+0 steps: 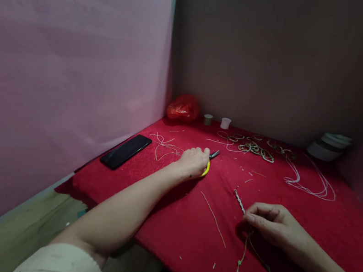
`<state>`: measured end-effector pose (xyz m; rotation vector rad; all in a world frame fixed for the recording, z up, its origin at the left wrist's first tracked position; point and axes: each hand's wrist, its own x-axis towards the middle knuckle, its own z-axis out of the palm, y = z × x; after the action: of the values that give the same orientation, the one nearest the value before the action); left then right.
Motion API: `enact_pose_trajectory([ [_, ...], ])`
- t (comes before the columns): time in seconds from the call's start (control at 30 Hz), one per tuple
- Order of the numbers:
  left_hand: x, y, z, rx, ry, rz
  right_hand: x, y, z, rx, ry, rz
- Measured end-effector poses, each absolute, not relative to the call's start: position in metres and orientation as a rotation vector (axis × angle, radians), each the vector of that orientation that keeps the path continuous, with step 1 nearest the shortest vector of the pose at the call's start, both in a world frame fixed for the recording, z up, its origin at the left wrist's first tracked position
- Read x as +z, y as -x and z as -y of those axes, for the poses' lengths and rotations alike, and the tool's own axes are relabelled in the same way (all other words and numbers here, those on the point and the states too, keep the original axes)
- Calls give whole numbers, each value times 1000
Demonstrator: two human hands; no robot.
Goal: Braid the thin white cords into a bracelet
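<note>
Head view: red cloth (180, 228) over a table, pale pink wall-like panel at left, dark wall behind. Left hand (194, 160) reaches out over the cloth, knuckles up, fingers curled in closely around yellow-handled scissors (206, 170); part of the handle shows beneath the hand, metal blades point away to the right. Whether the fingers pass through the loops, cannot tell.

Right hand (269, 221) nearer the front edge, thumb and forefinger pinched together on a braided cord (239, 200). Pale twisted length runs from the fingertips up and leftward to a small end; thin greenish-brown tails hang below the hand, one with a small green knot (239, 262).

Single loose strand (213, 219) lies on the cloth between the hands, apart from both. Small clippings scattered around. Left of the scissors, a tangle of pale threads (162, 144), then a black smartphone (126, 151) lying flat near the cloth's left edge.

Along the back: red plastic bag (183, 107), green spool (208, 120), white spool (225, 123), a heap of green-and-white cord loops (256, 149), long white cords (314, 191), light-lidded jar (327, 147) at far right.
</note>
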<state>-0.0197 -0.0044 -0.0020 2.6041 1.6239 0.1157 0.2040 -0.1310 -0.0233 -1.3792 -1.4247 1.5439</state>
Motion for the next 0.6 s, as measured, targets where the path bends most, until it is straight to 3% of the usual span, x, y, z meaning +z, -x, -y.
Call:
enact_pose_trajectory([
  [0.17,12,49,-24,110,-2528,-1598,-33,-209,128,1531,1360,1483],
  [0.33,27,109,-60,83,-2289,-1988,-34,-209,128,1509,1377,1495],
  [0.6,15,140,-72,-47,-1861,-2117,-21,-201,131,1544,1382,1434],
])
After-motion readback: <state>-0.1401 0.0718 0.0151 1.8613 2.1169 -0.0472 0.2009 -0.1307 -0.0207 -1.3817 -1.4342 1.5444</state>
